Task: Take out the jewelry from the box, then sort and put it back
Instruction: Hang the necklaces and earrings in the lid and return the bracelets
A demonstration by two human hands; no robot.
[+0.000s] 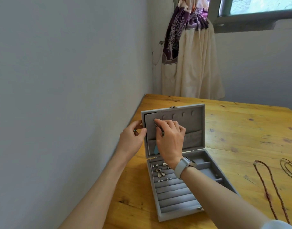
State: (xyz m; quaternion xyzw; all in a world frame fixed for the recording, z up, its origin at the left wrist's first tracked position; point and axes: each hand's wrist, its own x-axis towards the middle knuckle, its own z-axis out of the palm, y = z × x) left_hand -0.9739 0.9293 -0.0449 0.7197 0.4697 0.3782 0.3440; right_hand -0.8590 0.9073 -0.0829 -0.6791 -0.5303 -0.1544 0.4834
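We are bracing the open box (178,164) lid at its left edge, left hand (131,138) fingers curled around it. Right hand (169,138) is pinching a necklace (159,128) against the lid's hooks (174,116). Earrings (161,171) are sitting in the tray. Risk: chain slipping off the hook, tangling; two cords (264,187) are waiting near the bench's right edge.

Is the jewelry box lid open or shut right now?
Open: the jewelry box lid stands upright behind the tray, left hand gripping its edge.
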